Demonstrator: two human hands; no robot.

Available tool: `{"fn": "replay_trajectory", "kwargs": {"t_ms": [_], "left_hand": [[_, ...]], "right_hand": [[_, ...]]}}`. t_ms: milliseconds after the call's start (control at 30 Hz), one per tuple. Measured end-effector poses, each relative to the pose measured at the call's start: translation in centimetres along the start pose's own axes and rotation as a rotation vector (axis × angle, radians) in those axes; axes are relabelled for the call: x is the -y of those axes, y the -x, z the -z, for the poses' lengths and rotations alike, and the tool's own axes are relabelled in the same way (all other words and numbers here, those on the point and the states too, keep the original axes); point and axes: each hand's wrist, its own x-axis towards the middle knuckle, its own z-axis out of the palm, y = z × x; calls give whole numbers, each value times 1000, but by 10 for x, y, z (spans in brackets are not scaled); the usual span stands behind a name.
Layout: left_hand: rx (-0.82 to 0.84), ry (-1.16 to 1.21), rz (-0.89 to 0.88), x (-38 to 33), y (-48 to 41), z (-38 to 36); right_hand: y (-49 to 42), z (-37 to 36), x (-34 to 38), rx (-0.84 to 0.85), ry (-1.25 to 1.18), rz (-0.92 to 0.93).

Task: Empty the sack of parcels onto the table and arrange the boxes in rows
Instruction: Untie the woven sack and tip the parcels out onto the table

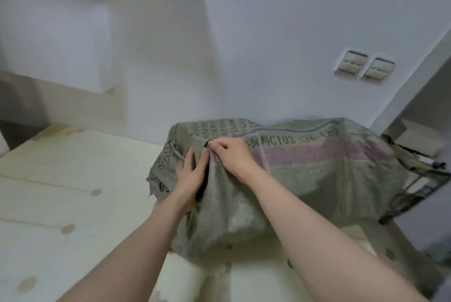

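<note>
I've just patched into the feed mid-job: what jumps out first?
A big grey-green woven sack with black lettering and a faded pink band covers the right part of the pale table, against the white wall. Both hands are at its left end: the right hand pinches a fold of cloth, and the left hand lies flat beside it. No boxes show; two wall switches sit above.

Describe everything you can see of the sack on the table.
The sack is grey-green woven cloth, worn, with black printed characters, "C103", a blue line and a faded pink band. It lies bulging on the pale table near the wall, frayed at its left edge. The left hand rests flat on it; the right hand pinches its cloth near the top.
</note>
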Motion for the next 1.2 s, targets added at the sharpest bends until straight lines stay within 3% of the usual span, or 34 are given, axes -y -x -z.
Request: {"fn": "replay_trajectory", "kwargs": {"t_ms": [233, 400, 467, 533, 600, 667, 767, 1000, 1200], "left_hand": [[-87, 227, 184, 18, -73, -8], [-311, 147, 72, -2, -36, -28], [-359, 137, 91, 4, -38, -32], [-398, 133, 133, 3, -37, -35], [-423, 114, 155, 0, -34, -38], [-433, 90, 151, -4, -28, -40], [-453, 72, 141, -7, -23, -40], [-447, 39, 106, -4, -17, -32], [-429, 24, 92, 4, -9, -28]], "right_hand": [[-26, -31, 1, 76, 295, -116], [-16, -14, -5, 202, 252, -7], [-10, 11, -7, 104, 293, 40], [-8, 40, -15, -139, 412, 25], [-11, 69, -29, -390, 604, -154], [-12, 93, -46, -512, 637, -439], [-14, 112, -70, -535, 416, -731], [-19, 123, -93, -708, 201, -933], [2, 123, -104, -760, 142, -812]]}}
